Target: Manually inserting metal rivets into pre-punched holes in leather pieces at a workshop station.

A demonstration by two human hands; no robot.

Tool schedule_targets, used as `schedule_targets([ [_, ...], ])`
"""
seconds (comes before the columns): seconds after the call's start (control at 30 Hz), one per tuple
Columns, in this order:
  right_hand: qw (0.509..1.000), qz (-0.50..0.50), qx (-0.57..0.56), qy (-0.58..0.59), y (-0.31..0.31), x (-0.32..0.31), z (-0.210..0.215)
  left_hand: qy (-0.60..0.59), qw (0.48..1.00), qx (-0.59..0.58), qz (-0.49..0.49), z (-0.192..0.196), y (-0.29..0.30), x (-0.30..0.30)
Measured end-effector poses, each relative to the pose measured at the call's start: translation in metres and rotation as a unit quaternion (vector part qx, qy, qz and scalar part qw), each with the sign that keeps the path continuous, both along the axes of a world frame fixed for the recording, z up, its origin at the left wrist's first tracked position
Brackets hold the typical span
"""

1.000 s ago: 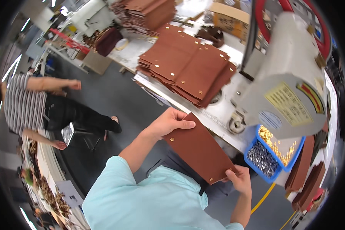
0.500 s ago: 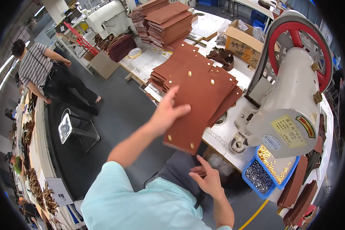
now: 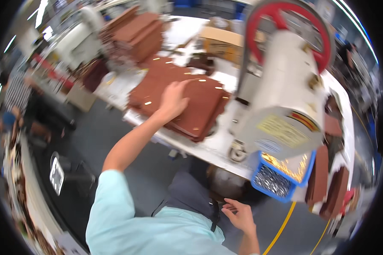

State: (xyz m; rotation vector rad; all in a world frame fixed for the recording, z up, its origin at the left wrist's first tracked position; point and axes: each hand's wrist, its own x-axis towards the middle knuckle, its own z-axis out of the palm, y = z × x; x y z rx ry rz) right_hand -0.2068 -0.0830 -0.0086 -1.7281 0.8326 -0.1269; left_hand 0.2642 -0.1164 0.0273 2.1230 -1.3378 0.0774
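Observation:
A pile of reddish-brown panels (image 3: 195, 106) with small gold rivets along its edges lies on the white table, left of the big machine. My left hand (image 3: 173, 101) rests over the top panel with its fingers stretched forward, gripping nothing visible. Lower down, in front of my lap, my right hand (image 3: 241, 216) hangs in the air with nothing in it. Its fingers are loosely bent and apart. Nearest to it on the table is a blue tray with gold rivets (image 3: 302, 170) and a blue tray with dark silver pieces (image 3: 271, 183). Motion blurs the picture somewhat.
A grey-white machine (image 3: 281, 93) with a red wheel (image 3: 253, 38) stands right of the pile. Behind are a taller brown stack (image 3: 136, 36) and a cardboard box (image 3: 221, 42). Brown strips (image 3: 317, 174) lie at the right. People (image 3: 19, 95) and a stool (image 3: 57, 172) are at the left.
My head view has shifted. The top panel, which jutted over the table edge toward me, now lies back on the pile. My left hand has moved forward with it; my right hand has drawn away.

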Motion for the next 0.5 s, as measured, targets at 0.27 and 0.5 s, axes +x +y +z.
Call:
schedule_targets([
  [0.27,0.839,-0.362,-0.405,-0.040,-0.167,-0.113,0.071,-0.132,0.979,0.026,-0.152,0.009,0.077,-0.084],
  [0.5,0.918,-0.255,-0.293,0.075,-0.287,-0.263,0.005,-0.139,0.982,-0.036,-0.121,-0.041,0.047,-0.103],
])
